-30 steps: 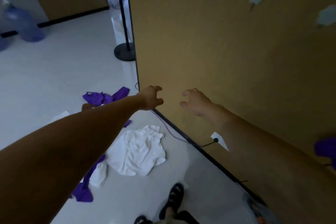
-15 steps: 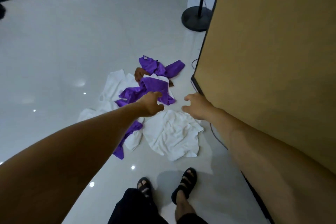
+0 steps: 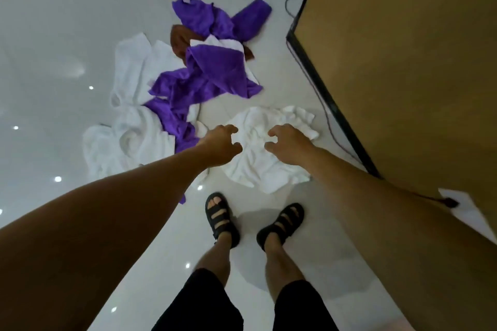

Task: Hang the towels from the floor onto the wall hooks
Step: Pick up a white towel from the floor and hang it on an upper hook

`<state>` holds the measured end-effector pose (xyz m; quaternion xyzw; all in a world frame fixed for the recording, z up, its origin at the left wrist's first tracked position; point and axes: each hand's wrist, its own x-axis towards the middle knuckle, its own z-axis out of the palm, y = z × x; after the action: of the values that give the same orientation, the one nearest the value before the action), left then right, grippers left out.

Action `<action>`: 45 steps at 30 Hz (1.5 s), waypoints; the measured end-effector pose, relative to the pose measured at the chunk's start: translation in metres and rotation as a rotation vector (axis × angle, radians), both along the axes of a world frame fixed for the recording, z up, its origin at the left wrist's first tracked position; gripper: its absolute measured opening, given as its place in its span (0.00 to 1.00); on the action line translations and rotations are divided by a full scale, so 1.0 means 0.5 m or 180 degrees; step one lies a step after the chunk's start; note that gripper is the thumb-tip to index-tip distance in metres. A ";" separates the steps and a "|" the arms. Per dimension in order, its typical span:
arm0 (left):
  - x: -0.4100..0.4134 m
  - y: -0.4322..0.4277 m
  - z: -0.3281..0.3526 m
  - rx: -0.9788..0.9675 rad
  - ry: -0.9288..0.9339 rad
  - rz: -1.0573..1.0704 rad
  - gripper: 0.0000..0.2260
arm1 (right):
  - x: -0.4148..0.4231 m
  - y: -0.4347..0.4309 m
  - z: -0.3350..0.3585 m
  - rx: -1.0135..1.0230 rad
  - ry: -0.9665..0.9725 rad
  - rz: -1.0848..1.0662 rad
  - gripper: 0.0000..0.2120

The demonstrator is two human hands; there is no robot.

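A crumpled white towel (image 3: 265, 166) lies on the glossy floor just ahead of my feet. My left hand (image 3: 219, 146) and my right hand (image 3: 289, 144) hover over it with fingers curled apart, holding nothing. Further out is a heap of towels: purple ones (image 3: 215, 70), a brown one (image 3: 178, 40) partly buried, and larger white ones (image 3: 134, 115) at the left. The brown wall panel (image 3: 403, 62) rises on the right; its hooks are out of view.
My sandalled feet (image 3: 222, 219) stand close behind the white towel. A thin cable (image 3: 326, 118) runs along the panel's black base, ending near a white paper (image 3: 468, 207) by the right edge. Bare glossy floor (image 3: 53, 21) spreads to the left.
My view has tipped down from the wall to the floor. Both hands have dropped toward the near white towel and now hang over it, still holding nothing.
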<state>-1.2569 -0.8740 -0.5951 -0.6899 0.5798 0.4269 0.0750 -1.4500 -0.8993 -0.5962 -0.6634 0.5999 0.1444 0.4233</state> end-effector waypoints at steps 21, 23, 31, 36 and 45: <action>-0.265 0.028 -0.891 0.0544 0.0245 -0.0753 0.23 | -0.286 0.193 -0.962 0.0645 0.1272 -0.1314 0.47; -0.274 0.024 -0.902 0.0550 0.0268 -0.0805 0.24 | -0.288 0.198 -0.982 0.0509 0.1206 -0.1523 0.37; -0.300 -0.008 -0.728 0.0479 0.0249 -0.1034 0.37 | -0.279 0.149 -0.775 -0.0396 -0.0166 -0.1857 0.14; -0.310 -0.090 -0.476 0.0015 0.0472 -0.1331 0.55 | -0.288 0.064 -0.474 0.0163 -0.1346 -0.2545 0.08; -0.373 -0.208 0.083 0.0317 0.1171 -0.0950 0.21 | -0.349 -0.094 0.132 -0.0325 -0.2385 -0.3035 0.08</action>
<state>-1.4432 -0.9779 -0.5536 -0.5026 0.6574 0.5577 0.0643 -1.6243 -0.9462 -0.5301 -0.3467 0.6474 -0.3333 0.5913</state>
